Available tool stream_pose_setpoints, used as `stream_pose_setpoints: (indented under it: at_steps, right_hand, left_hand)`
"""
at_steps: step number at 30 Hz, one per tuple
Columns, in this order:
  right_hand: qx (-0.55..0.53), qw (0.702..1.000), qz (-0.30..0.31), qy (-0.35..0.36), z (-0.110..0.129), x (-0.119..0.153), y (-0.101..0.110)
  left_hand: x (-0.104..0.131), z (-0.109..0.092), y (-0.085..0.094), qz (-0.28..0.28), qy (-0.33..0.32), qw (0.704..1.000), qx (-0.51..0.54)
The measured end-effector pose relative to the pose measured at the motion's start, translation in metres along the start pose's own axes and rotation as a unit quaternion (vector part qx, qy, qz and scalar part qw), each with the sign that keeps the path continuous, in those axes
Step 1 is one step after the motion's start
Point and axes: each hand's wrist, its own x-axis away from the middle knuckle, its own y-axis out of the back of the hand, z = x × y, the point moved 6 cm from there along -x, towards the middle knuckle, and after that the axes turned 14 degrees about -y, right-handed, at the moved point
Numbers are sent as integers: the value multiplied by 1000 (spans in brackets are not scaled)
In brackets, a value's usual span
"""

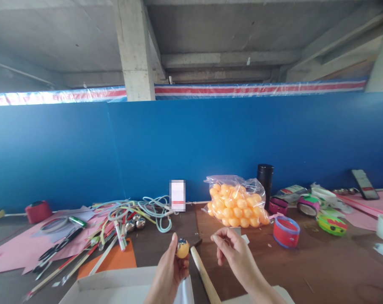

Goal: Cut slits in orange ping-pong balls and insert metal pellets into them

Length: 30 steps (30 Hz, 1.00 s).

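In my left hand is an orange ping-pong ball, held between thumb and fingers, with a dark blue and silvery patch on its upper side. My right hand hovers to the right of the ball, apart from it. Its thumb and forefinger are pinched together and the other fingers curl in; whatever they may hold is too small to make out. Between the two hands lies a hammer with a pale wooden handle. Below my left hand is an open white box, partly hidden by the wrist.
Behind my right hand stands a clear bag of orange balls, beside a black cylinder. Cords, scissors and pink paper clutter the left. A red-blue tape ring stands right. A blue partition closes the back.
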Motion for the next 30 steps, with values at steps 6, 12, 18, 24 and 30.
stream_pose_setpoints:
  at_steps: [6,12,18,24,30]
  right_hand:
    - [-2,1000,-2,7,0,1,-2]
    - [-3,1000,11,9,-1,3,-6]
    - [-53,998,17,5,-5,0,-11]
    - [-78,994,61,-34,-7,4,-19]
    - [-114,985,110,-71,-10,8,-28]
  left_hand:
    - [0,1,-1,16,2,1000,-1]
    - [1,1,-4,34,0,999,3]
    - [3,0,-6,48,-1,998,27]
    - [4,-1,-8,71,-24,997,35]
    - [1,-1,-8,92,-39,994,32]
